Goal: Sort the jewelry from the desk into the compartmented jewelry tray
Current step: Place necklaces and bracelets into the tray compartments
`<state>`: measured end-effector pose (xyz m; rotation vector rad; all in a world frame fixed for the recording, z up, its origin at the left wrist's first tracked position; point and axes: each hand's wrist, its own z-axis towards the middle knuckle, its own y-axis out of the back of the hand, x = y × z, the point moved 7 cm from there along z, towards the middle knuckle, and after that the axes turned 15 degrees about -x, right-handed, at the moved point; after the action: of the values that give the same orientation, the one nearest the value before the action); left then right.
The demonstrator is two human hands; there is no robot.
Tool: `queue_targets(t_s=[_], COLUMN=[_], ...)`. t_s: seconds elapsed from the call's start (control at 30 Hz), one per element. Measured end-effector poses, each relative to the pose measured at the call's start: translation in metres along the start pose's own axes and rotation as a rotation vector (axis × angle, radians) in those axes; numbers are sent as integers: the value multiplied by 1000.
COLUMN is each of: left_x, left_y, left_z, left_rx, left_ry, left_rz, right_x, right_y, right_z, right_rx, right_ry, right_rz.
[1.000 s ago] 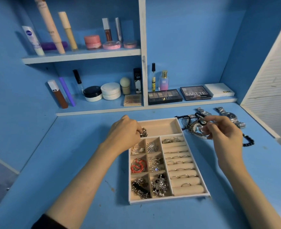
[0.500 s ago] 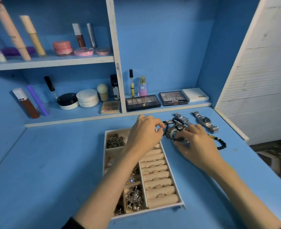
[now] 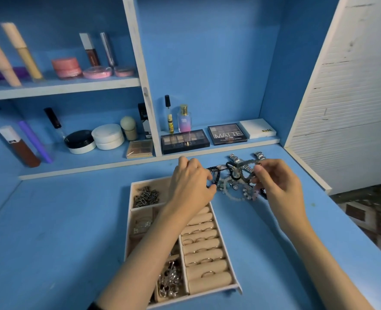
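The beige compartmented jewelry tray (image 3: 236,285) lies on the blue desk, with rings on its roll rows and small metal pieces in its left compartments. Just past its far right corner sits a tangled pile of bracelets and watches (image 3: 232,186). My left hand (image 3: 190,184) reaches over the tray's top compartment, and its fingertips pinch a black beaded bracelet (image 3: 215,174) at the pile's left edge. My right hand (image 3: 277,182) is at the pile's right side, its thumb and fingers pinching a silver watch (image 3: 244,163). My left forearm hides the tray's middle compartments.
Low shelves behind the desk hold eyeshadow palettes (image 3: 185,140), a perfume bottle (image 3: 184,118), jars (image 3: 107,136) and tubes. A white slatted panel (image 3: 350,108) bounds the right side. The desk's right edge drops to a patterned floor (image 3: 368,215).
My left hand has left the tray's top compartment and moved right to the pile. My right hand has lifted slightly with the watch. The camera has turned right.
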<state>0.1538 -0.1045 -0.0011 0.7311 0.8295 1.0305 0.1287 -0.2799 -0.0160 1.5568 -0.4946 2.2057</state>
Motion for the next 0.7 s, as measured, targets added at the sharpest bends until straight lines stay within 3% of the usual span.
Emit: queue_targets(t_s=[0.13, 0.37, 0.7], left_x=[-8, -15, -10], left_y=[-13, -15, 32], left_z=[3, 11, 19], left_rx=[61, 68, -53], left_ry=[-69, -70, 259], left_rz=[158, 194, -455], right_x=[6, 16, 15], right_y=[3, 0, 3], right_z=[-1, -6, -5], right_rx=[-25, -24, -37], right_ry=[29, 78, 97], right_rz=[100, 117, 104])
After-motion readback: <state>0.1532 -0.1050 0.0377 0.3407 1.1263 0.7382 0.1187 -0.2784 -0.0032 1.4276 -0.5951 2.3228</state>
